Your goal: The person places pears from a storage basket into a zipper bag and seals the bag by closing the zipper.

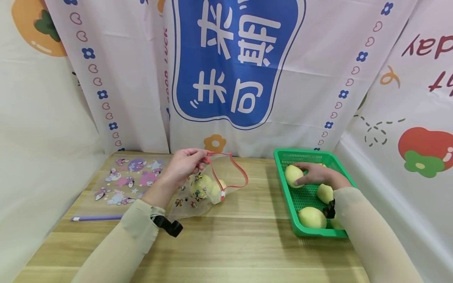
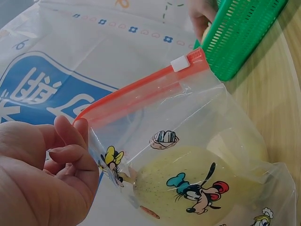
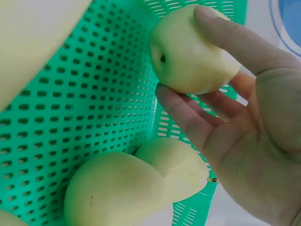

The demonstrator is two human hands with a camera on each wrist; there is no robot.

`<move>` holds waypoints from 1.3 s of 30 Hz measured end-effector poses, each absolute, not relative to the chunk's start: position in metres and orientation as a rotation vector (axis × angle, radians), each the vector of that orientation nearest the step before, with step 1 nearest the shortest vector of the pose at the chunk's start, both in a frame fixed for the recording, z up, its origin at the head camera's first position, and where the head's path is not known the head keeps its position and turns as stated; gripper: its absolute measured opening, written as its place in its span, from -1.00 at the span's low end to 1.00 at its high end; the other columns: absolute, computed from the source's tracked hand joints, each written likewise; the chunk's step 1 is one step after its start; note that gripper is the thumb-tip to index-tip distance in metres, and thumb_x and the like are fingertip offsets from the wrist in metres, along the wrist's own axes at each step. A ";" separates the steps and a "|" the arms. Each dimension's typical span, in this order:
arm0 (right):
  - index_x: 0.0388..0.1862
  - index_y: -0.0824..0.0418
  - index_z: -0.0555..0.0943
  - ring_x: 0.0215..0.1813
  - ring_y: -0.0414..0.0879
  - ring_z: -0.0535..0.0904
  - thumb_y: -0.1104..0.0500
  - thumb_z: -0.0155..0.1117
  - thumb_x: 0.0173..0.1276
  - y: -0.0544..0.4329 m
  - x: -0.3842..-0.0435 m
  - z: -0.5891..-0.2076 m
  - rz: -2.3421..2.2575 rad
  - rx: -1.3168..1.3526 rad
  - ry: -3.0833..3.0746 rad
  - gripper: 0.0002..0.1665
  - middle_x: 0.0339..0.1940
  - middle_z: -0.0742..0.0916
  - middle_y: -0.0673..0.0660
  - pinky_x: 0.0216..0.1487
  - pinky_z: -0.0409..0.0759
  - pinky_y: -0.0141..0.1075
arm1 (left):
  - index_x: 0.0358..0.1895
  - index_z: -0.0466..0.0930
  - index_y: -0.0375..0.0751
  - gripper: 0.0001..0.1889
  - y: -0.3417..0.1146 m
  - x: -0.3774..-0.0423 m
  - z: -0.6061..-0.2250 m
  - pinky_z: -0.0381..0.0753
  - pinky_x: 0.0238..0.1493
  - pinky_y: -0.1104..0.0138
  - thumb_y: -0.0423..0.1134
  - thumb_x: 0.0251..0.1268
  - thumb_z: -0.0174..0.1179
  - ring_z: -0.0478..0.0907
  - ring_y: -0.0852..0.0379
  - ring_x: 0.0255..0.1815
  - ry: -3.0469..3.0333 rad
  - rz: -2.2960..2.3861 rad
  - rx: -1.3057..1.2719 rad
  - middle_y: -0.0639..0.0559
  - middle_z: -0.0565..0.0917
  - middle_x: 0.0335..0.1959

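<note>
The left grip (image 1: 185, 163) pinches a bag (image 1: 191, 204), the right grip (image 1: 316, 175) curls round a pear (image 1: 293, 175), the right sleeve (image 1: 368, 228) part-hiding another pear (image 1: 336, 224).

We hold a clear, cartoon-printed zip bag (image 1: 186, 203), its red-edged mouth open and pale yellow pears (image 1: 203, 184) inside, and another pear (image 1: 292, 175), smooth, dark-hollowed at one end, near the green basket's (image 1: 288, 196) far left corner

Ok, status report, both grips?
Left grip pinching clear printed plastic zip bag, mouth open. Right grip holding round yellow pear. Green plastic basket wall between them.
</note>
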State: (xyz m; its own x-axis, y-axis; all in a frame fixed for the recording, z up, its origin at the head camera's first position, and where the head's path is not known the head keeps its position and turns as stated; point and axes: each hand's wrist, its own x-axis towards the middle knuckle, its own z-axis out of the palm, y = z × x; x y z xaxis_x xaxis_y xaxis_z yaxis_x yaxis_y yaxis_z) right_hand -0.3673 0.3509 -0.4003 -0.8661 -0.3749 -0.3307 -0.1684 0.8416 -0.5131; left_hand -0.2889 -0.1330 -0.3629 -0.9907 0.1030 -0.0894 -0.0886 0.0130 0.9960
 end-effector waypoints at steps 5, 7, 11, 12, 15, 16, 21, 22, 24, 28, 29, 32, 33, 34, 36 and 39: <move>0.77 0.15 0.28 0.50 0.33 0.53 -0.19 0.56 0.44 0.353 -0.362 -0.396 -0.783 -0.435 2.668 0.09 0.64 0.49 0.42 0.42 0.56 0.25 | 0.29 0.68 -0.44 -0.64 -0.132 -0.289 -0.362 0.44 -0.47 0.54 -0.24 0.71 0.16 0.52 0.31 -0.46 2.144 2.106 0.015 0.12 0.77 -0.36; 0.77 0.15 0.28 0.50 0.34 0.53 -0.19 0.57 0.44 0.352 -0.359 -0.394 -0.827 -0.445 2.689 0.10 0.63 0.50 0.43 0.42 0.55 0.28 | 0.29 0.68 -0.41 -0.66 -0.133 -0.288 -0.362 0.44 -0.47 0.54 -0.26 0.70 0.13 0.53 0.31 -0.45 2.148 2.099 0.008 0.12 0.77 -0.35; 0.79 0.11 0.24 0.47 0.33 0.56 -0.24 0.57 0.42 0.351 -0.356 -0.391 -0.895 -0.420 2.726 0.15 0.59 0.53 0.40 0.39 0.59 0.25 | 0.30 0.69 -0.33 -0.66 -0.132 -0.287 -0.360 0.45 -0.45 0.53 -0.28 0.68 0.09 0.54 0.28 -0.42 2.159 2.080 -0.006 0.10 0.75 -0.30; 0.80 0.10 0.23 0.46 0.31 0.57 -0.25 0.57 0.42 0.350 -0.355 -0.390 -0.917 -0.414 2.730 0.16 0.57 0.55 0.39 0.38 0.60 0.22 | 0.29 0.70 -0.31 -0.66 -0.132 -0.287 -0.360 0.45 -0.45 0.53 -0.27 0.68 0.09 0.54 0.27 -0.42 2.158 2.078 -0.008 0.09 0.75 -0.30; 0.82 0.06 0.19 0.46 0.28 0.61 -0.24 0.56 0.43 0.345 -0.352 -0.384 -0.999 -0.407 2.722 0.17 0.55 0.58 0.34 0.39 0.61 0.16 | 0.29 0.71 -0.29 -0.66 -0.132 -0.287 -0.359 0.46 -0.45 0.52 -0.27 0.68 0.09 0.52 0.27 -0.45 2.155 2.075 -0.010 0.07 0.75 -0.31; 0.83 0.05 0.18 0.47 0.28 0.61 -0.23 0.56 0.44 0.342 -0.350 -0.382 -1.026 -0.411 2.715 0.17 0.56 0.58 0.33 0.40 0.61 0.15 | 0.29 0.71 -0.29 -0.66 -0.131 -0.287 -0.358 0.47 -0.45 0.52 -0.27 0.68 0.08 0.51 0.28 -0.47 2.155 2.073 -0.015 0.07 0.75 -0.32; 0.84 0.03 0.14 0.52 0.27 0.59 -0.13 0.54 0.50 0.323 -0.343 -0.367 -1.144 -0.484 2.671 0.12 0.66 0.48 0.28 0.37 0.63 -0.04 | 0.41 0.60 -0.29 -0.62 -0.131 -0.286 -0.356 0.46 -0.46 0.51 -0.27 0.70 0.08 0.48 0.29 -0.49 2.183 2.033 -0.049 0.06 0.74 -0.28; 0.84 0.02 0.15 0.52 0.26 0.59 -0.10 0.54 0.50 0.319 -0.341 -0.364 -1.175 -0.497 2.654 0.11 0.66 0.48 0.27 0.35 0.65 -0.09 | 0.44 0.57 -0.29 -0.60 -0.131 -0.286 -0.355 0.45 -0.46 0.51 -0.26 0.69 0.09 0.48 0.29 -0.48 2.194 2.025 -0.062 0.05 0.74 -0.26; 0.84 0.03 0.15 0.50 0.24 0.60 -0.04 0.55 0.51 0.310 -0.339 -0.359 -1.226 -0.532 2.622 0.10 0.65 0.49 0.26 0.28 0.67 -0.20 | 0.46 0.51 -0.29 -0.58 -0.130 -0.286 -0.354 0.42 -0.46 0.50 -0.25 0.68 0.12 0.46 0.29 -0.48 2.213 2.010 -0.075 0.05 0.75 -0.23; 0.82 0.04 0.20 0.50 0.22 0.61 0.02 0.59 0.47 0.292 -0.332 -0.350 -1.299 -0.575 2.569 0.09 0.62 0.52 0.22 0.23 0.70 -0.29 | 0.39 0.55 -0.28 -0.61 -0.130 -0.286 -0.353 0.34 -0.48 0.49 -0.21 0.67 0.18 0.40 0.30 -0.52 2.236 2.000 -0.099 0.10 0.77 -0.25; 0.81 0.04 0.21 0.51 0.22 0.59 0.03 0.59 0.46 0.287 -0.330 -0.348 -1.307 -0.583 2.560 0.09 0.62 0.51 0.22 0.24 0.71 -0.28 | 0.37 0.57 -0.29 -0.62 -0.130 -0.286 -0.353 0.32 -0.50 0.48 -0.20 0.68 0.19 0.38 0.30 -0.54 2.238 1.996 -0.096 0.12 0.77 -0.27; 0.81 0.04 0.22 0.55 0.24 0.56 0.02 0.62 0.44 0.273 -0.324 -0.343 -1.322 -0.595 2.528 0.10 0.63 0.50 0.20 0.29 0.72 -0.20 | 0.33 0.62 -0.31 -0.64 -0.131 -0.286 -0.353 0.25 -0.56 0.48 -0.19 0.68 0.20 0.33 0.33 -0.60 2.239 1.996 -0.088 0.16 0.76 -0.33; 0.80 0.04 0.23 0.54 0.24 0.56 0.02 0.63 0.43 0.268 -0.323 -0.342 -1.324 -0.603 2.517 0.11 0.63 0.50 0.20 0.31 0.72 -0.17 | 0.33 0.62 -0.32 -0.64 -0.131 -0.287 -0.353 0.23 -0.57 0.47 -0.19 0.68 0.20 0.31 0.33 -0.61 2.239 1.995 -0.083 0.16 0.76 -0.34; 0.80 0.04 0.23 0.54 0.24 0.56 0.02 0.63 0.42 0.264 -0.321 -0.341 -1.321 -0.611 2.513 0.11 0.63 0.50 0.19 0.31 0.72 -0.16 | 0.32 0.63 -0.33 -0.64 -0.131 -0.287 -0.354 0.21 -0.59 0.47 -0.18 0.68 0.20 0.29 0.34 -0.63 2.239 1.992 -0.078 0.17 0.76 -0.35; 0.79 0.03 0.25 0.52 0.24 0.58 0.04 0.64 0.41 0.255 -0.318 -0.339 -1.321 -0.638 2.492 0.10 0.63 0.50 0.18 0.32 0.72 -0.13 | 0.33 0.63 -0.35 -0.63 -0.131 -0.288 -0.354 0.21 -0.59 0.47 -0.19 0.68 0.20 0.29 0.35 -0.64 2.238 1.991 -0.077 0.17 0.75 -0.36; 0.77 0.00 0.30 0.46 0.22 0.62 0.07 0.65 0.40 0.244 -0.313 -0.338 -1.324 -0.680 2.467 0.07 0.59 0.53 0.17 0.28 0.73 -0.14 | 0.37 0.62 -0.37 -0.61 -0.131 -0.289 -0.354 0.25 -0.59 0.49 -0.22 0.68 0.19 0.35 0.36 -0.60 2.245 1.978 -0.086 0.17 0.74 -0.37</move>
